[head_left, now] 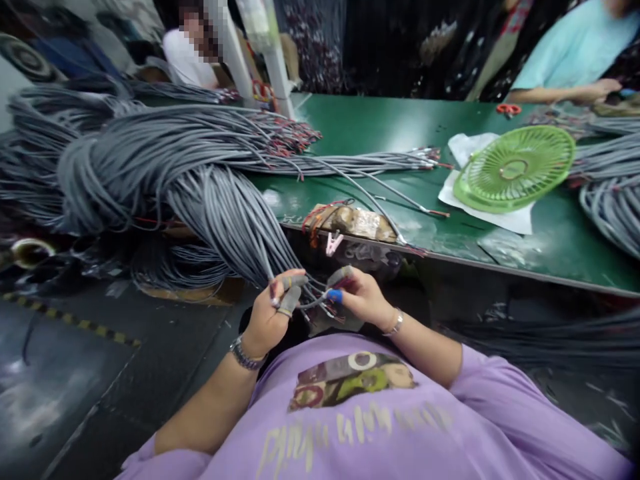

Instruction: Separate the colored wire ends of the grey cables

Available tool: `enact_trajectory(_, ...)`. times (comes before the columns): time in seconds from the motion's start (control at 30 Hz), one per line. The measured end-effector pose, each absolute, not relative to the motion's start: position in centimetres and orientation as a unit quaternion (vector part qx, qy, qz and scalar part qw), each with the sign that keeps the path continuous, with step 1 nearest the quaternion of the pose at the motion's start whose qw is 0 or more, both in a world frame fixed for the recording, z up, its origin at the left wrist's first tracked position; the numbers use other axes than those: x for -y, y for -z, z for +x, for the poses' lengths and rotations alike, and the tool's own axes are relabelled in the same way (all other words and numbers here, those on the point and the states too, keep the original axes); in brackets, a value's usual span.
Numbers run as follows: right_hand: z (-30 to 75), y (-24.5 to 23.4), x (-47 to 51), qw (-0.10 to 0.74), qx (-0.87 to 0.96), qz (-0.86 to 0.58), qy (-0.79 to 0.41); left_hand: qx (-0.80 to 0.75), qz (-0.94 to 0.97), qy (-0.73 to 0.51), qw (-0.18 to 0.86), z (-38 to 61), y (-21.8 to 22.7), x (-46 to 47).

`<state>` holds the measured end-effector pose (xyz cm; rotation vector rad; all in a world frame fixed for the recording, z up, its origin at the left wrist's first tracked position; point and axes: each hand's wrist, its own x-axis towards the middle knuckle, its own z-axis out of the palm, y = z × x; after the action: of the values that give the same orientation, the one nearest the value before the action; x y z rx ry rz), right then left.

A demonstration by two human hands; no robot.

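Observation:
Close in front of my body, my left hand (275, 310) is closed on a grey cable, its thumb and index finger wrapped in grey finger covers. My right hand (363, 297) pinches the end of a grey cable (314, 305), with blue tape round the thumb and a grey cover on the index finger. Several stripped cable ends with reddish wires hang just below and between the hands. A thick bundle of grey cables (235, 213) drapes over the table edge down to my left hand. The exact grip of the fingertips is partly hidden.
The green table (370, 127) bears more grey cables (370, 161), a green fan (517, 167) on white paper and orange-handled scissors (509, 110). A pink clip (333, 244) sits at its front edge by a taped bundle (355, 222). Two people are across the table.

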<state>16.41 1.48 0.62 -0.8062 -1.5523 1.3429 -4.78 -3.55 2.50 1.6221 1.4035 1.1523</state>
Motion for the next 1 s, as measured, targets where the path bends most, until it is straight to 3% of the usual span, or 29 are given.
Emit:
enact_trajectory(0.2, 15.7, -0.1, -1.7, 0.453, 0.511, -0.327, -0.653, -0.512, 0.646, -0.326, 0.463, -1.7, -2.1, 1.7)
enact_trajectory(0.43, 16.2, -0.9, -1.7, 0.449, 0.442, -0.397, -0.668, -0.534, 0.581, -0.361, 0.496, -0.5, -1.3, 2.0)
enact_trajectory(0.73, 15.1, -1.7, -3.8, 0.372, 0.502, -0.351, -0.697, -0.518, 0.517, -0.361, 0.578, -0.9, -2.4, 1.1)
enact_trajectory(1.0, 15.0, -0.9, -3.4, 0.409, 0.428, -0.388, -0.706, -0.531, 0.434, -0.439, 0.58, -0.3, -1.4, 1.1)
